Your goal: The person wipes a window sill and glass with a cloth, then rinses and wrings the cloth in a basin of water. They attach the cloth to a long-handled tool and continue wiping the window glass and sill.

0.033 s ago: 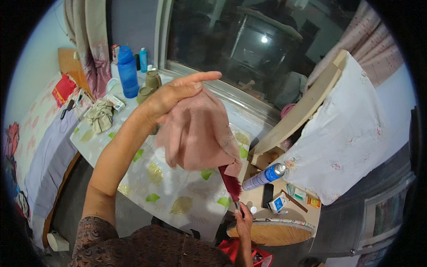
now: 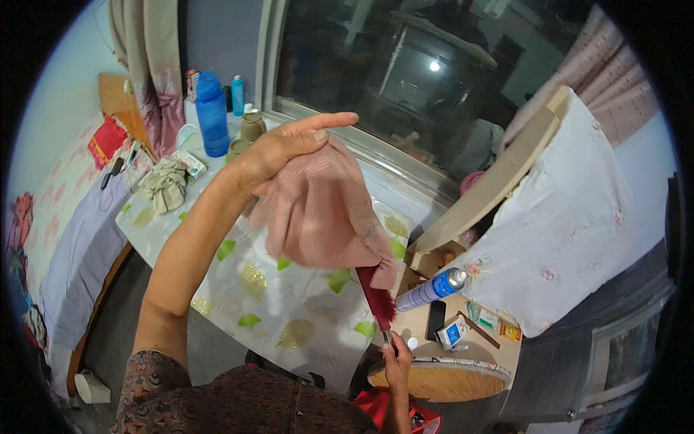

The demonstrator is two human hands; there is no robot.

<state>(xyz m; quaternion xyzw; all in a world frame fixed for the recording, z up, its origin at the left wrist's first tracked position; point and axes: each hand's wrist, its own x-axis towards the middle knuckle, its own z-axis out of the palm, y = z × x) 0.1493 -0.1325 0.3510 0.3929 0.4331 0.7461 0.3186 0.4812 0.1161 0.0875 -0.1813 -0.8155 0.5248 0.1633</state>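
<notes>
My left hand (image 2: pixel 288 153) is raised over the table, holding a pink ribbed knit piece, apparently a hat (image 2: pixel 314 210), by its upper edge. The index finger points out to the right, while the thumb presses on the fabric. Below and to the right, my right hand (image 2: pixel 397 364) is closed around the handle of a dark red bristle brush (image 2: pixel 377 296). Its bristles reach up to the lower right edge of the hat, and the fabric covers the brush's upper end. How far the brush goes behind or inside the fabric, I cannot tell.
Under my hands is a table with a leaf-patterned cover (image 2: pixel 278 311). A blue bottle (image 2: pixel 212 119) and a crumpled cloth (image 2: pixel 166 184) stand at its far left. To the right are a spray can (image 2: pixel 432 288), a phone (image 2: pixel 436 318) and a cloth-draped panel (image 2: pixel 564 210).
The hat's lower edge has lifted slightly. Both hands keep their hold, and the view has shifted a little.
</notes>
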